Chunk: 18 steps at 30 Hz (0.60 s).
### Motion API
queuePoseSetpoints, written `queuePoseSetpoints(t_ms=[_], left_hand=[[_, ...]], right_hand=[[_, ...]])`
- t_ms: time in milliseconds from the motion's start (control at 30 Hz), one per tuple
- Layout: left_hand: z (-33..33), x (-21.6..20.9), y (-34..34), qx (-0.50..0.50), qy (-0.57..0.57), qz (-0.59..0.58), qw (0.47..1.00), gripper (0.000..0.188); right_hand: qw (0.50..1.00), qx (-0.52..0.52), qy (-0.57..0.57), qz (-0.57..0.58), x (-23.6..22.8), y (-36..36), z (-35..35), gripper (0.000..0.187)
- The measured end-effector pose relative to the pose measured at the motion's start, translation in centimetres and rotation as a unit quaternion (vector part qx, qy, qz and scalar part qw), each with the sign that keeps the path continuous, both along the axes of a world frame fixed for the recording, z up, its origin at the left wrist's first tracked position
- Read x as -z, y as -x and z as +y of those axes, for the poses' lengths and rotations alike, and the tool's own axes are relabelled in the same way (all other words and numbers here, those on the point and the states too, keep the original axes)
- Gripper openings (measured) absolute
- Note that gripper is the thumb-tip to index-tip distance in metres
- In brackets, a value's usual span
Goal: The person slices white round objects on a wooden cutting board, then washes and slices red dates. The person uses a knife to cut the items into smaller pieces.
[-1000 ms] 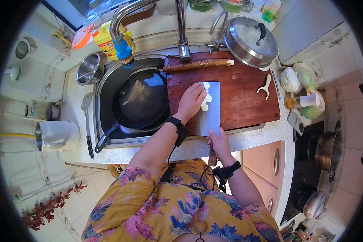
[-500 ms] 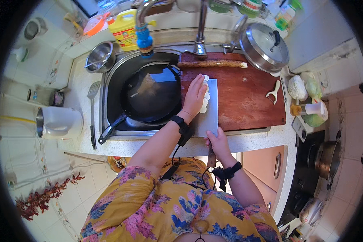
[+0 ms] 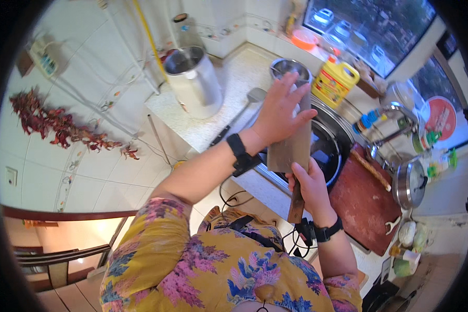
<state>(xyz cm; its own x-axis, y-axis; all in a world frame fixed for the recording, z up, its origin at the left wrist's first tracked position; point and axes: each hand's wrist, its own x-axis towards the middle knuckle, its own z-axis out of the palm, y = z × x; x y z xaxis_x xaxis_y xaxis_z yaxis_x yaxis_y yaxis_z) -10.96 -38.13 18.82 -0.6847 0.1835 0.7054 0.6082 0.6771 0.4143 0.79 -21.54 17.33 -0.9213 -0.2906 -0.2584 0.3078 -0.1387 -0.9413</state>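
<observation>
My right hand (image 3: 313,187) is closed round the wooden handle of a cleaver (image 3: 292,151), whose broad blade points away from me. Over the far part of the blade lies my left hand (image 3: 280,115), fingers spread. A sliver of white shows by its fingers; most of whatever rests on the blade is hidden. Just past the fingertips is a metal bowl (image 3: 276,66), partly covered by the hand and blade. The black wok (image 3: 327,151) in the sink is right of the blade. A peeled-ended brown root (image 3: 372,170) lies on the red-brown cutting board (image 3: 361,200).
A white pitcher (image 3: 200,91) and a spatula (image 3: 239,114) stand and lie on the left counter. Behind the bowl is a yellow jug (image 3: 335,82). The faucet (image 3: 400,117) arches over the sink's right side. A lidded pot (image 3: 408,184) and a peeler (image 3: 392,225) are at far right.
My view has turned left. Both hands and the cleaver have moved from the cutting board leftward across the sink to beside the metal bowl. My left fingers have spread apart.
</observation>
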Motion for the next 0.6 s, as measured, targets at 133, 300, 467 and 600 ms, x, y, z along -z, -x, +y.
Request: queuePoseSetpoints(t_ms=[133, 300, 467, 600], left_hand=[[-10.4, -4.1, 0.3, -0.087, 0.109, 0.028, 0.99, 0.063], [-20.4, -6.1, 1.9, -0.111, 0.156, -0.058, 0.98, 0.049], [-27.2, -3.9, 5.6, -0.118, 0.138, -0.069, 0.981, 0.037], [-31.0, -1.8, 8.3, -0.12, 0.158, -0.045, 0.979, 0.029]], right_hand=[[0.995, -0.096, 0.021, -0.012, -4.2, 3.8, -8.5, 0.016], [0.984, -0.173, 0.018, -0.024, -7.5, 8.2, -16.4, 0.019], [0.981, -0.186, 0.017, -0.053, -8.9, 10.9, -20.4, 0.017], [0.982, -0.174, -0.01, -0.068, -9.5, 11.1, -19.7, 0.015]])
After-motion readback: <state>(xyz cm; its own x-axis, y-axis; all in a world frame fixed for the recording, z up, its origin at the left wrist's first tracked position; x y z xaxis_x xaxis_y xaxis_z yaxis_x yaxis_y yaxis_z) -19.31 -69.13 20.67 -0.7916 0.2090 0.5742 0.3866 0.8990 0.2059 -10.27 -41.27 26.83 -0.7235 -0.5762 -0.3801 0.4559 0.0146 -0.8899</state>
